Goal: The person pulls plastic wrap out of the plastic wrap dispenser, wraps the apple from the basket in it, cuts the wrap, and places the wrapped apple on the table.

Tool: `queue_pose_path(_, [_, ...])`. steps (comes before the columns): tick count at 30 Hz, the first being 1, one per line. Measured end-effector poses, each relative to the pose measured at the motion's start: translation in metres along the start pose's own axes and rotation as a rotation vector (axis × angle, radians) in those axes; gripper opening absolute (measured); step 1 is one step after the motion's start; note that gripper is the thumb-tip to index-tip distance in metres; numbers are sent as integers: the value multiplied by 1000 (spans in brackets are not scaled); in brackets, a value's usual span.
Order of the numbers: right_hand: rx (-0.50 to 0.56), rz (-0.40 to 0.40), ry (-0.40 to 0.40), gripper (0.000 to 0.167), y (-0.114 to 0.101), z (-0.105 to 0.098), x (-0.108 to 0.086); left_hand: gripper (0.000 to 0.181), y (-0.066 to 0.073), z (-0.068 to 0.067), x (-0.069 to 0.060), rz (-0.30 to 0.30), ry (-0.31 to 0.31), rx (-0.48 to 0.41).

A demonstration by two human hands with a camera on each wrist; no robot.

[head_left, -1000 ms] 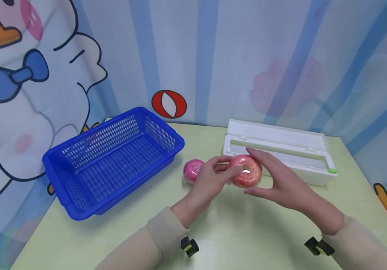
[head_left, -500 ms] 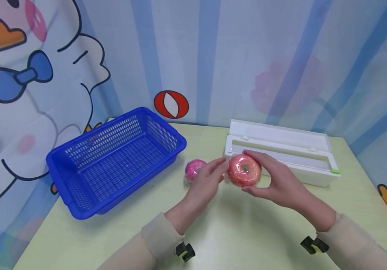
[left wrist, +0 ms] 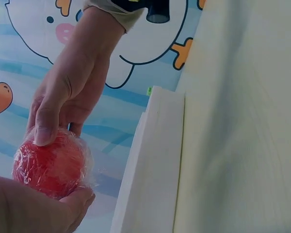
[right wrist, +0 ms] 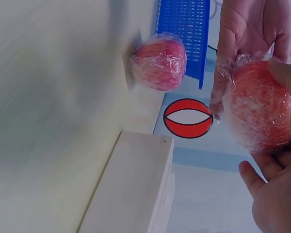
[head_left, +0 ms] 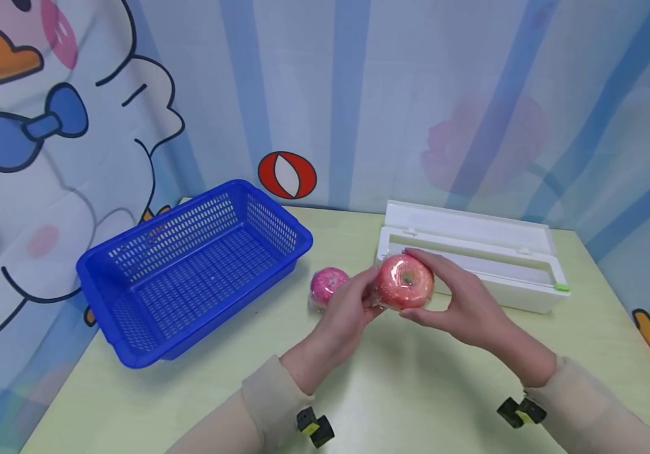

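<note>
A red apple (head_left: 405,281) wrapped in clear film is held above the table between both hands. My right hand (head_left: 466,302) grips its right side, thumb below and fingers above in the head view. My left hand (head_left: 347,315) holds its left side with thumb and fingers; part of those fingers is hidden behind the apple. Gathered film (right wrist: 228,75) sticks out on the left hand's side in the right wrist view. Left of my left hand sits a pink, round fruit-like thing (head_left: 327,287), also in clear film, on the table.
A blue perforated basket (head_left: 296,238) stands at the back left. Behind the hands is a long white box (head_left: 517,291) with its lid raised and a green piece at its right end. A cartoon-printed curtain (head_left: 359,94) hangs behind the table (head_left: 415,403).
The apple has shifted slightly left and turned, so its stem hollow shows more. My left fingers eased back from its face to its left side, then closed in around it; my right hand kept its grip.
</note>
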State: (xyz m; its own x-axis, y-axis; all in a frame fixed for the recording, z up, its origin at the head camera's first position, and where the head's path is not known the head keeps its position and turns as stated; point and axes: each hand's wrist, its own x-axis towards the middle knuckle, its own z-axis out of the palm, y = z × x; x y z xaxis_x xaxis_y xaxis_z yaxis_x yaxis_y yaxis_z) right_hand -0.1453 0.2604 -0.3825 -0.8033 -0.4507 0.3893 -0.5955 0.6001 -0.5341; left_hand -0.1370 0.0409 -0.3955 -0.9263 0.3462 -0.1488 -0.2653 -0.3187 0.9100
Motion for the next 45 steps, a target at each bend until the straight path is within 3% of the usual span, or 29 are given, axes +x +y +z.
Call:
queue_pose_path(7, [60,25,11,91,2,6,-3,50,-4,-5,5,-59,29,-178])
queue_pose_path(14, [97,40,14,90,1,8,-5,53,-4,-12,5,-83,23,-219])
queue_pose_path(21, [112,28,44,94,0,27,-6,58,-9,4,-10,-32,120,-261])
queue_pose_path(29, [146,43,73,96,-3,45,-7,63,-13,13,-11,28,188,-335])
queue_pose_path(31, [142,47,68,95,-4,46,-6,62,-13,12,-11,32,182,-346])
queue_pose_path(34, [139,51,61,94,-4,44,-6,59,-13,5,-13,18,123,-335])
queue_pose_path(37, [146,45,40,93,-5,42,-6,55,-11,-12,-18,-23,44,-228])
queue_pose_path(41, [165,41,-27,90,-7,46,-7,57,-7,-37,-27,-45,12,128])
queue_pose_path(45, [186,62,-88,88,-10,58,-10,61,-5,-53,-36,-3,48,505])
